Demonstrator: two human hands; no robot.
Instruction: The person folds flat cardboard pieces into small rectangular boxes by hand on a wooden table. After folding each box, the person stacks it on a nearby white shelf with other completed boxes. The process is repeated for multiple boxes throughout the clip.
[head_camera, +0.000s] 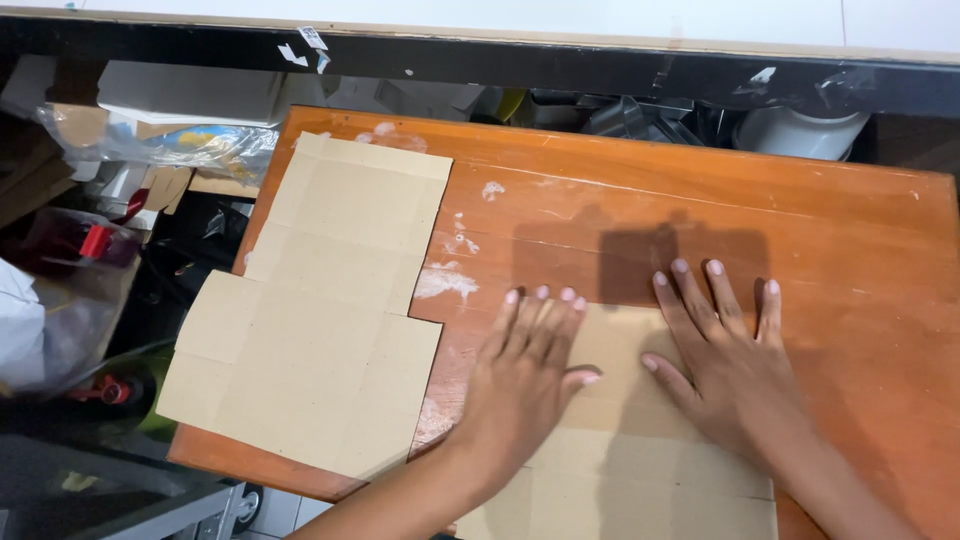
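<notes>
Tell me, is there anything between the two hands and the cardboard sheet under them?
Nothing visible. The left hand and the right hand both lie flat, palms down, directly on the cardboard sheet, on the orange table.

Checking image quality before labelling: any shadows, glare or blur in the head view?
Head view: hands cast a dark shadow up the table; soft glare on its far edge; cardboard sharp; clutter beyond the table dim; slight blur at the fingertips.

Left half of frame: flat cardboard blank on orange table, overhanging its left edge. Upper left: plastic bag. Far left: red tape dispenser. Upper right: white bowl.
</notes>
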